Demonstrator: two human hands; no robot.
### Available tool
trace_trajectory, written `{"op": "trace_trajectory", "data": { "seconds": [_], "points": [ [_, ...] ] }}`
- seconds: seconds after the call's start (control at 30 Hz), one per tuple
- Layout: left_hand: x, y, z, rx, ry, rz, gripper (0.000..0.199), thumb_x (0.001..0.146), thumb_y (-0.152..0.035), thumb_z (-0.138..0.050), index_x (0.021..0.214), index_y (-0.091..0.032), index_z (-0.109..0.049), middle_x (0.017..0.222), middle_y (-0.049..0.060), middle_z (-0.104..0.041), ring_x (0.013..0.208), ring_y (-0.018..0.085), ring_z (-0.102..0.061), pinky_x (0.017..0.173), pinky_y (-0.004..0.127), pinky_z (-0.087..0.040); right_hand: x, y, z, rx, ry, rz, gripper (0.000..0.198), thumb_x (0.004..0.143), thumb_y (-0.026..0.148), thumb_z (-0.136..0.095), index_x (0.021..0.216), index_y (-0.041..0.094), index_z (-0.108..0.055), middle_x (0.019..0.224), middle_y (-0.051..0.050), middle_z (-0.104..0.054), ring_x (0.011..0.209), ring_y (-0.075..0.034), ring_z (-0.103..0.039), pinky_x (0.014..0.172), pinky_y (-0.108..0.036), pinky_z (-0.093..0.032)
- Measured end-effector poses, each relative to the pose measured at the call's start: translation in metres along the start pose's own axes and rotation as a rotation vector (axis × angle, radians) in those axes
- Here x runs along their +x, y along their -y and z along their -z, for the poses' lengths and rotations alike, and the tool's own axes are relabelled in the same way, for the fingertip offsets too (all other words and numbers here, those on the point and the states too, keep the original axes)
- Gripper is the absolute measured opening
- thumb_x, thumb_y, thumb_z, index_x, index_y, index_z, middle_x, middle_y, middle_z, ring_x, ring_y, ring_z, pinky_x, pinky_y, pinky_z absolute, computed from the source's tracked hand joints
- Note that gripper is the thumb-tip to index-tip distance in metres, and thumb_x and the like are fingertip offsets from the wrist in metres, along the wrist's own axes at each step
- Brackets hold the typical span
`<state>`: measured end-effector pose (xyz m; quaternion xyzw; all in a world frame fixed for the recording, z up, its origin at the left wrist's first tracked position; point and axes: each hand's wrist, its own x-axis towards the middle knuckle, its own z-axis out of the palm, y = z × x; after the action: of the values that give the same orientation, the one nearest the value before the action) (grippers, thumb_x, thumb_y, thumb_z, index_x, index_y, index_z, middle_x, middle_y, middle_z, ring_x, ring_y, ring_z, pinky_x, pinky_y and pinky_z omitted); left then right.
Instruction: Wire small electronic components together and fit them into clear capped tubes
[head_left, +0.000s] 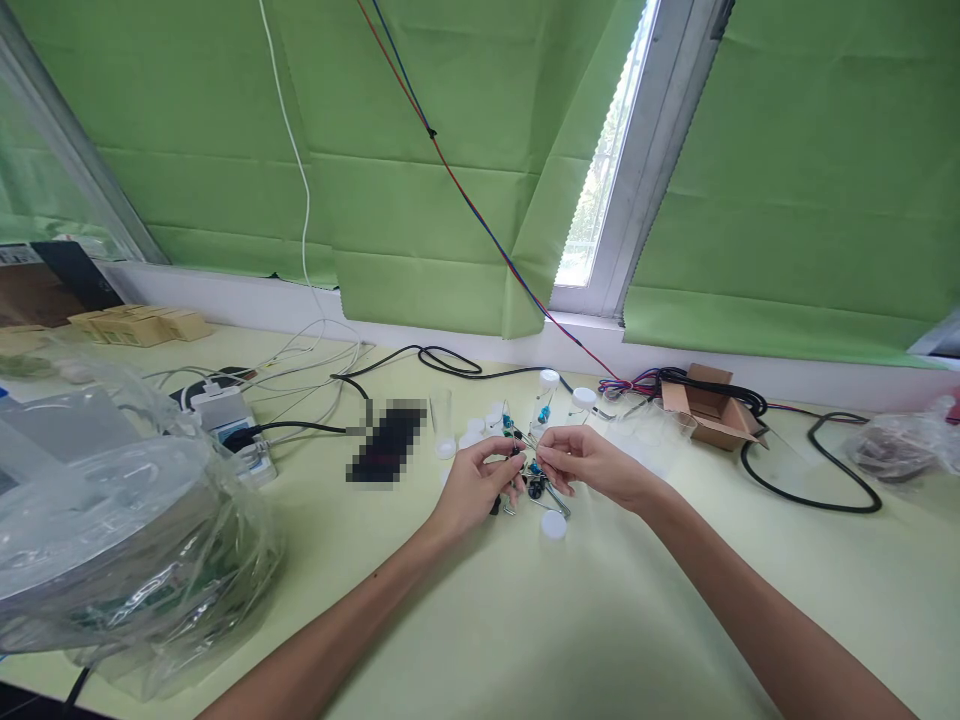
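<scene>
My left hand [477, 484] is closed in a pinch, with a small dark piece at its fingertips, too small to name. Close beside it, my right hand [581, 462] pinches too; what it holds, if anything, I cannot make out. Under and between the fingers lies a loose pile of small blue and black parts [535, 488], partly covered by both hands. Bent metal hex keys [558, 503] stick out of the pile. A white round cap [553, 525] lies in front of it. Behind the hands stands a clear tube with a white cap [549, 380], a blue piece inside.
An empty-looking clear tube [442, 420] stands left of the pile, near a blurred dark rectangle [386, 445]. A bagged spool [135, 540] fills the left side. Farther right are an open cardboard box [709, 408], black cable [806, 505] and a plastic bag [900, 440].
</scene>
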<state>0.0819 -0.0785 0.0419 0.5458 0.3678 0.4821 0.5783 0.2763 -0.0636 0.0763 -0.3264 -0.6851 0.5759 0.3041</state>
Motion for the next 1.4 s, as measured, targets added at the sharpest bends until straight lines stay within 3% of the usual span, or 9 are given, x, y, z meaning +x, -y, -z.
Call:
{"op": "trace_trajectory", "data": {
  "seconds": [0.3,0.57,0.87,1.13,1.4],
  "points": [
    [0.001,0.004,0.0,0.015,-0.013,-0.032,0.035,0.07,-0.041,-0.078,0.085,-0.016,-0.058,0.079,-0.001,-0.059,0.053,0.011,-0.06,0.043,0.023,-0.048,-0.001,0.003,0.0,-0.03,0.019,-0.017,0.038,0.085,0.054,-0.062,0.078,0.017,-0.058,0.063,0.002,-0.056,0.051,-0.009,-0.049,0.05,-0.024,-0.036],
    [-0.001,0.001,0.001,0.065,-0.028,-0.01,0.034,0.073,-0.039,-0.076,0.091,-0.016,-0.06,0.073,-0.002,-0.058,0.043,0.007,-0.053,0.039,0.02,-0.04,-0.001,0.004,-0.001,-0.04,0.032,-0.015,0.038,0.086,0.053,-0.062,0.076,0.016,-0.058,0.062,0.003,-0.055,0.051,-0.009,-0.048,0.05,-0.024,-0.036],
    [0.0,0.004,0.0,0.078,-0.001,-0.026,0.035,0.073,-0.038,-0.074,0.097,-0.015,-0.062,0.074,0.002,-0.062,0.059,0.016,-0.064,0.049,0.026,-0.052,-0.001,0.004,-0.002,-0.067,0.011,-0.043,0.039,0.084,0.054,-0.063,0.076,0.017,-0.058,0.059,0.004,-0.053,0.048,-0.008,-0.043,0.047,-0.024,-0.033],
    [-0.004,-0.004,-0.004,0.126,-0.031,0.001,0.036,0.074,-0.036,-0.073,0.099,-0.014,-0.06,0.069,0.002,-0.065,0.052,0.015,-0.064,0.05,0.028,-0.052,-0.001,0.006,-0.007,-0.082,-0.003,-0.088,0.035,0.085,0.05,-0.063,0.074,0.017,-0.058,0.053,0.005,-0.05,0.046,-0.007,-0.041,0.044,-0.023,-0.028],
    [-0.001,0.007,-0.001,0.15,-0.016,-0.055,0.033,0.077,-0.036,-0.071,0.1,-0.015,-0.06,0.08,0.004,-0.064,0.063,0.018,-0.067,0.049,0.028,-0.053,-0.001,0.006,-0.009,-0.077,-0.011,-0.095,0.035,0.085,0.049,-0.062,0.075,0.016,-0.059,0.052,0.005,-0.051,0.045,-0.008,-0.041,0.044,-0.023,-0.029]
  ]
}}
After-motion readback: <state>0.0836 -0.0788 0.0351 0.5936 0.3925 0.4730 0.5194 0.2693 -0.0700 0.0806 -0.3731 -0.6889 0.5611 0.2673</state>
